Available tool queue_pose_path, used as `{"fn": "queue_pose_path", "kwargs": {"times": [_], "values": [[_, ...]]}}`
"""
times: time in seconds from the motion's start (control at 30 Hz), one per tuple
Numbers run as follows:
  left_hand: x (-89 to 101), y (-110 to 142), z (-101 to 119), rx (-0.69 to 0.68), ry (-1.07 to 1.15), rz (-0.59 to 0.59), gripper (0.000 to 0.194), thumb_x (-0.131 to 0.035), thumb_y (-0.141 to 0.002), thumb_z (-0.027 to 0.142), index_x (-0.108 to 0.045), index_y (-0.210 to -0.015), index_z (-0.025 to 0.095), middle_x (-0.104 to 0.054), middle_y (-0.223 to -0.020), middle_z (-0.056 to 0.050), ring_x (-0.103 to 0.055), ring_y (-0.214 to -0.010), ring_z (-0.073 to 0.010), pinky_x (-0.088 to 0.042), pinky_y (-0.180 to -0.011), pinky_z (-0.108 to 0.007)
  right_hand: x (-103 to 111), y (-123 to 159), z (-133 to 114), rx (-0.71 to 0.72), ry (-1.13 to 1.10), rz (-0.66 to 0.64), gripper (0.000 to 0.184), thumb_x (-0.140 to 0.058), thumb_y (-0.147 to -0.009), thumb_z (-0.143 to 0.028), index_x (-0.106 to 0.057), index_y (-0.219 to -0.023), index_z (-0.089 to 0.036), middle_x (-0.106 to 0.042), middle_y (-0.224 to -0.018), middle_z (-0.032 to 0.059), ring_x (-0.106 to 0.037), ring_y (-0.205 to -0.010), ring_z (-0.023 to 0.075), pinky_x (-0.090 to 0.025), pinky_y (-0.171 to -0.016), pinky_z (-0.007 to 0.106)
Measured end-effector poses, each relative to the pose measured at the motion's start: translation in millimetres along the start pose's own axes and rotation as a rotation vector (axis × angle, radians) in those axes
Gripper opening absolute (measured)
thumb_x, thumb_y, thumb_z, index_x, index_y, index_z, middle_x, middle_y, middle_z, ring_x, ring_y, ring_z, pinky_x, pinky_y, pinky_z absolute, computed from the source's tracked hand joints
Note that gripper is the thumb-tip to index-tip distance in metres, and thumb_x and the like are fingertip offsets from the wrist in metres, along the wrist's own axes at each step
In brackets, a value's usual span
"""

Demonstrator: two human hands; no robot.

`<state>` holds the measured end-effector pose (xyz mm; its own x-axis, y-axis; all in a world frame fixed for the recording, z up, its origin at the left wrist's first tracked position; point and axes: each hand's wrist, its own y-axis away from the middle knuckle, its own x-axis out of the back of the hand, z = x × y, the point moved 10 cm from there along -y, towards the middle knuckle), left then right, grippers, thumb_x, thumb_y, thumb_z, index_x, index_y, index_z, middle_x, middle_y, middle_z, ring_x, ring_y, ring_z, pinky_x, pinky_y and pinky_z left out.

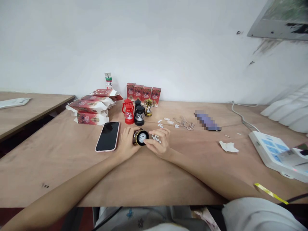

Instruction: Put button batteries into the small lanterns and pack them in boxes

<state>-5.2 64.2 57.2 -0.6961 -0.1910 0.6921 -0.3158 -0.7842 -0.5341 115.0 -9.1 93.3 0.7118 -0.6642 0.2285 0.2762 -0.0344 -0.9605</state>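
My left hand [128, 142] is closed around a small dark lantern [135, 136] with gold trim, tipped so that its round base faces me. Inside the black rim of the base sits a white disc with dark slots. At the base is my right hand [160, 144], its thumb tip on the white disc and its forefinger near the rim, the two apart. Several small round whitish discs [156, 138] lie on the table behind the right hand's fingers. Beyond the hands stand a red lantern [129, 112], two black lanterns [139, 116] and a gold one [149, 107].
Left of my hands lies a phone [108, 137]; a blurred-out one [207, 120] is to the right. Red boxes [90, 107] are piled at left, others [143, 93] stand by the wall. Small white pieces [170, 122], wire loops [185, 124], torn paper [228, 146] and a power strip [271, 150] occupy the right.
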Motion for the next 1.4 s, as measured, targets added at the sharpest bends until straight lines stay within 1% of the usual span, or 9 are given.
{"fn": "queue_pose_path", "kwargs": {"times": [0.3,0.47,0.53,0.77,0.83,0.97,1.17,1.27,1.4], "values": [[4.6,-0.2,1.5,-0.005,-0.07,0.035,0.04,-0.062,-0.074,0.026,-0.049,-0.111,0.019,-0.055,-0.108,-0.007,-0.048,-0.102,-0.0245,-0.039,-0.087,-0.038,-1.9,0.1,-1.5,0.003,0.041,-0.007,0.009,-0.06,-0.082,-0.021,-0.065,-0.075,-0.026,-0.059,-0.096,0.0027,-0.05,-0.09,0.0159,-0.037,-0.087,0.034],[5.4,0.1,0.1,0.031,-0.108,0.033,0.043,-0.062,-0.075,0.031,-0.049,-0.115,0.021,-0.055,-0.111,-0.007,-0.048,-0.103,-0.0252,-0.038,-0.088,-0.04,-6.2,0.8,9.2,-0.092,0.057,-0.063,0.008,-0.061,-0.083,-0.025,-0.068,-0.079,-0.027,-0.059,-0.098,0.004,-0.05,-0.093,0.0179,-0.038,-0.084,0.033],[5.9,0.1,0.5,0.036,-0.121,0.035,0.043,-0.062,-0.075,0.031,-0.05,-0.116,0.021,-0.055,-0.111,-0.007,-0.049,-0.103,-0.0253,-0.037,-0.088,-0.04,-5.6,0.6,11.5,-0.114,0.047,-0.059,0.008,-0.061,-0.083,-0.025,-0.069,-0.083,-0.026,-0.06,-0.099,0.005,-0.051,-0.093,0.0182,-0.038,-0.084,0.034],[7.5,0.3,-0.8,0.075,-0.172,0.039,0.044,-0.063,-0.074,0.029,-0.051,-0.116,0.024,-0.055,-0.11,-0.006,-0.049,-0.103,-0.0257,-0.036,-0.084,-0.038,-3.6,-1.6,10.3,-0.096,0.03,-0.048,0.006,-0.064,-0.081,-0.025,-0.07,-0.082,-0.027,-0.06,-0.101,0.0047,-0.051,-0.092,0.0177,-0.038,-0.083,0.034],[8.2,0.5,-2.2,0.088,-0.174,0.042,0.044,-0.063,-0.074,0.028,-0.051,-0.116,0.023,-0.055,-0.11,-0.006,-0.049,-0.104,-0.0256,-0.035,-0.084,-0.038,-5.6,-1.1,9.7,-0.083,0.045,-0.07,0.008,-0.063,-0.081,-0.025,-0.07,-0.083,-0.027,-0.059,-0.105,0.0051,-0.05,-0.094,0.0183,-0.037,-0.083,0.034],[10.0,0.7,-6.4,0.124,-0.183,0.05,0.042,-0.061,-0.076,0.03,-0.05,-0.116,0.023,-0.053,-0.111,-0.006,-0.048,-0.105,-0.0255,-0.035,-0.085,-0.039,-13.1,1.8,4.1,-0.012,0.097,-0.142,0.017,-0.057,-0.082,-0.03,-0.069,-0.094,-0.028,-0.055,-0.114,0.007,-0.047,-0.102,0.0215,-0.036,-0.089,0.038],[15.2,1.1,-6.7,0.161,-0.348,0.063,0.041,-0.06,-0.077,0.038,-0.055,-0.116,0.025,-0.053,-0.103,-0.007,-0.046,-0.1,-0.0276,-0.034,-0.078,-0.037,-19.4,5.0,3.6,-0.01,0.129,-0.223,0.023,-0.056,-0.083,-0.035,-0.067,-0.101,-0.026,-0.052,-0.122,0.0108,-0.043,-0.112,0.0237,-0.033,-0.096,0.042],[18.5,1.2,-4.1,0.164,-0.413,0.08,0.04,-0.061,-0.076,0.038,-0.057,-0.114,0.027,-0.053,-0.1,-0.007,-0.046,-0.096,-0.0272,-0.032,-0.075,-0.036,-21.4,5.5,6.0,-0.037,0.111,-0.238,0.022,-0.059,-0.082,-0.037,-0.066,-0.099,-0.025,-0.051,-0.123,0.0117,-0.044,-0.113,0.0247,-0.032,-0.097,0.044],[16.4,0.8,2.5,0.134,-0.444,0.058,0.039,-0.062,-0.076,0.04,-0.059,-0.112,0.028,-0.054,-0.097,-0.007,-0.045,-0.094,-0.0273,-0.03,-0.075,-0.037,-21.2,6.4,12.5,-0.105,0.071,-0.203,0.02,-0.061,-0.081,-0.039,-0.065,-0.088,-0.021,-0.055,-0.117,0.0121,-0.049,-0.107,0.0234,-0.035,-0.095,0.042]]}}
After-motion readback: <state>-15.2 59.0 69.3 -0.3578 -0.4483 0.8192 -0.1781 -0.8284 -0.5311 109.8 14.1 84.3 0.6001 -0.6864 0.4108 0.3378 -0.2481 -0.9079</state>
